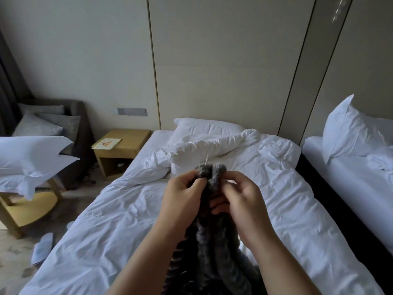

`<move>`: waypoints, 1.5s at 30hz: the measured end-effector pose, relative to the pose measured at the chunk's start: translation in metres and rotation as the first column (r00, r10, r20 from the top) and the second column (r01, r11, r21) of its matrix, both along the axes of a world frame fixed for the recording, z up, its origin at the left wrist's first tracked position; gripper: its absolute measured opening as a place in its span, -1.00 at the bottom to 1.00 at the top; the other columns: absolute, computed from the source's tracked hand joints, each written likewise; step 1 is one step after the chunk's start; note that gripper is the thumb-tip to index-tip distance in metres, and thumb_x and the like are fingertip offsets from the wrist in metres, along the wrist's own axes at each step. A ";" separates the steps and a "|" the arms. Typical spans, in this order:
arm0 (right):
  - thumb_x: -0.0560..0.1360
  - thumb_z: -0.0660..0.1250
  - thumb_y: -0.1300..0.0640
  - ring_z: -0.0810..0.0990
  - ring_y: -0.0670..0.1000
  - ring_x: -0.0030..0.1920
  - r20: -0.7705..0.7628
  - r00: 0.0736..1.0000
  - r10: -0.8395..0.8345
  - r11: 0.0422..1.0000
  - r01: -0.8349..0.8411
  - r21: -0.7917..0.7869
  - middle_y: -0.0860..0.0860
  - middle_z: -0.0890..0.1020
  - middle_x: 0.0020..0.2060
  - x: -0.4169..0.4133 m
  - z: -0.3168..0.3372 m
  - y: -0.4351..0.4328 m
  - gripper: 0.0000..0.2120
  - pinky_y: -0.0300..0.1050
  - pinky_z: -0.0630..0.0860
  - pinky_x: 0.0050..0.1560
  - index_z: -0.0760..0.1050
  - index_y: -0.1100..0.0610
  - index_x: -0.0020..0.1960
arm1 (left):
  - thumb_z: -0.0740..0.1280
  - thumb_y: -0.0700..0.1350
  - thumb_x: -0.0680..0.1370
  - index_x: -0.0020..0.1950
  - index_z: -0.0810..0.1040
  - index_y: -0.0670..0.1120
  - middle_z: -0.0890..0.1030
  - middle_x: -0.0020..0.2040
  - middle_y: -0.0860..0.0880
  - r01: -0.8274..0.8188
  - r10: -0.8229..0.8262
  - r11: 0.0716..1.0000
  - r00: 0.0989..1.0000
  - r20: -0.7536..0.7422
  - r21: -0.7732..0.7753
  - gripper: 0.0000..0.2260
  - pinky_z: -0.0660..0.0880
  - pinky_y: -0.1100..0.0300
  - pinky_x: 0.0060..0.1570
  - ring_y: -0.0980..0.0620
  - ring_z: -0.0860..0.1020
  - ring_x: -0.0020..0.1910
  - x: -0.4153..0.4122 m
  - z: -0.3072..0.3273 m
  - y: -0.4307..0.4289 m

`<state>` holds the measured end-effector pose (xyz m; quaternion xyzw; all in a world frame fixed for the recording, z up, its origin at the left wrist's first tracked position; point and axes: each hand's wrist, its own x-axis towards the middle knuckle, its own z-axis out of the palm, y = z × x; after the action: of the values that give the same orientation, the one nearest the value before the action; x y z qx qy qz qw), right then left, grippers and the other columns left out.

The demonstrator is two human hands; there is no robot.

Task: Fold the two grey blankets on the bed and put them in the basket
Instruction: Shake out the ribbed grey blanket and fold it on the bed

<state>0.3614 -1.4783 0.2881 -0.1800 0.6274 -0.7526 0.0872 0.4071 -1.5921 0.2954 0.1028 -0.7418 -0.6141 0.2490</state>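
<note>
So, view: head only; all places are given from the bed (159,138).
blanket (212,241): grey, fuzzy, bunched lengthwise. It is lifted over the bed's middle, top edge up, the rest hanging toward the foot end and out of frame at the bottom.
left hand (182,194): fingers curled, thumb and fingertips pinching the blanket's top edge from the left.
right hand (244,201): pinching the same edge from the right, lower fingers curled against the fabric. The two hands are just beside each other.
duvet (110,220): white, crumpled, covers the bed, heaped toward the head end.
pillow (204,126): white, at the bed's head, against the wall.
nightstand (125,145): wood, left of the bed's head, leaflet (107,143) on top.
armchair (80,116): dark, further left, grey cushions (42,124) on it.
side table (29,211): wood, left of the bed, two pillows (32,154) stacked on it.
slippers (42,248): white, on the floor left of the bed.
second bed (361,188): right of the bed, a gap between, upright pillow (348,128) at its head.
</note>
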 end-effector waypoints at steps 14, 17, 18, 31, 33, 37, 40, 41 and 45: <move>0.31 0.55 -0.02 0.64 -0.14 -0.21 -0.332 0.938 0.094 0.949 0.016 0.314 -0.08 0.68 -0.23 -0.021 0.000 0.005 -0.80 -0.27 0.56 -0.19 0.61 -0.04 -0.11 | 0.34 0.02 0.57 -0.06 0.73 -0.01 0.72 -0.18 -0.05 0.147 -0.154 0.982 0.986 -0.056 -0.118 -0.81 0.59 -0.11 0.02 -0.09 0.68 -0.08 0.002 0.013 -0.009; 0.23 0.50 -0.08 0.65 0.00 -0.21 -0.363 0.917 0.166 0.924 -0.016 0.382 0.02 0.68 -0.28 -0.028 0.015 -0.002 -0.70 0.01 0.59 -0.14 0.62 0.06 -0.13 | 0.42 0.11 0.48 -0.05 0.70 0.16 0.72 -0.10 0.05 0.262 -0.274 0.946 0.961 -0.044 -0.189 -0.89 0.59 0.17 0.04 0.07 0.68 -0.02 0.005 0.023 -0.023; 0.26 0.49 -0.05 0.63 0.03 -0.23 -0.378 0.908 0.180 0.922 -0.022 0.386 0.08 0.67 -0.28 -0.030 0.019 -0.005 -0.72 0.08 0.57 -0.13 0.61 0.11 -0.14 | 0.46 0.07 0.44 -0.06 0.68 0.22 0.72 -0.10 0.09 0.261 -0.274 0.940 0.961 -0.033 -0.218 -0.90 0.58 0.27 0.00 0.14 0.67 -0.04 0.005 0.026 -0.027; 0.42 0.42 0.18 0.45 -0.20 -0.45 0.447 0.642 0.623 0.213 -0.688 0.693 -0.18 0.58 -0.41 -0.060 0.023 -0.023 -0.89 -0.34 0.27 -0.44 0.55 -0.02 -0.20 | 0.32 -0.09 0.60 -0.31 0.61 -0.02 0.57 -0.47 0.14 -0.131 0.117 0.989 0.979 -0.169 -0.073 -0.72 0.50 0.30 -0.42 0.21 0.54 -0.44 -0.009 0.080 -0.093; 0.46 0.40 0.19 0.50 -0.15 -0.33 0.496 0.675 0.547 0.178 -0.672 0.719 -0.10 0.60 -0.27 -0.075 0.028 -0.025 -0.89 -0.32 0.32 -0.37 0.56 0.02 -0.05 | 0.32 -0.09 0.60 -0.33 0.62 -0.01 0.56 -0.47 0.14 -0.176 0.162 0.983 0.962 -0.221 -0.049 -0.70 0.49 0.30 -0.42 0.20 0.52 -0.45 -0.013 0.103 -0.109; 0.34 0.50 0.07 0.43 -0.08 -0.29 0.361 0.794 0.489 0.168 -0.492 0.854 -0.01 0.57 -0.16 -0.101 0.084 -0.025 -0.68 -0.27 0.33 -0.35 0.59 0.08 0.08 | 0.33 -0.06 0.59 -0.32 0.62 -0.02 0.58 -0.39 0.05 -0.241 0.209 0.966 0.939 -0.272 -0.093 -0.72 0.55 0.16 -0.25 0.06 0.56 -0.34 -0.019 0.149 -0.138; 0.33 0.49 0.05 0.53 -0.03 -0.28 0.053 0.878 0.475 0.208 -0.171 0.963 -0.02 0.61 -0.24 -0.113 0.147 -0.027 -0.83 -0.25 0.41 -0.38 0.61 0.04 -0.10 | 0.33 -0.05 0.59 -0.31 0.58 -0.05 0.55 -0.33 -0.01 -0.344 0.295 0.936 0.877 -0.379 -0.067 -0.73 0.53 0.11 -0.22 -0.01 0.53 -0.30 -0.024 0.200 -0.163; 0.32 0.48 0.04 0.55 -0.01 -0.30 -0.163 0.879 0.448 0.305 0.021 0.952 -0.01 0.61 -0.30 -0.116 0.168 -0.028 -0.88 -0.24 0.41 -0.40 0.58 0.04 -0.21 | 0.32 -0.03 0.59 -0.32 0.56 -0.05 0.53 -0.34 0.00 -0.389 0.334 0.920 0.845 -0.417 -0.053 -0.71 0.50 0.14 -0.25 0.01 0.50 -0.31 -0.025 0.219 -0.169; 0.25 0.52 -0.11 0.53 0.10 -0.27 -0.938 0.338 -0.078 0.670 0.714 0.202 -0.02 0.56 -0.39 -0.130 0.213 -0.028 -0.70 -0.09 0.34 -0.30 0.50 0.07 -0.30 | 0.25 0.07 0.61 -0.31 0.50 -0.03 0.50 -0.30 0.06 -0.521 0.502 0.846 0.709 -0.495 0.112 -0.67 0.47 0.22 -0.28 0.09 0.48 -0.29 -0.030 0.277 -0.184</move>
<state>0.2317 -1.5059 0.5008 -0.3304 0.8004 -0.3051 -0.3963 0.3769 -1.7761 0.5721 0.1347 -0.6027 -0.5125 0.5967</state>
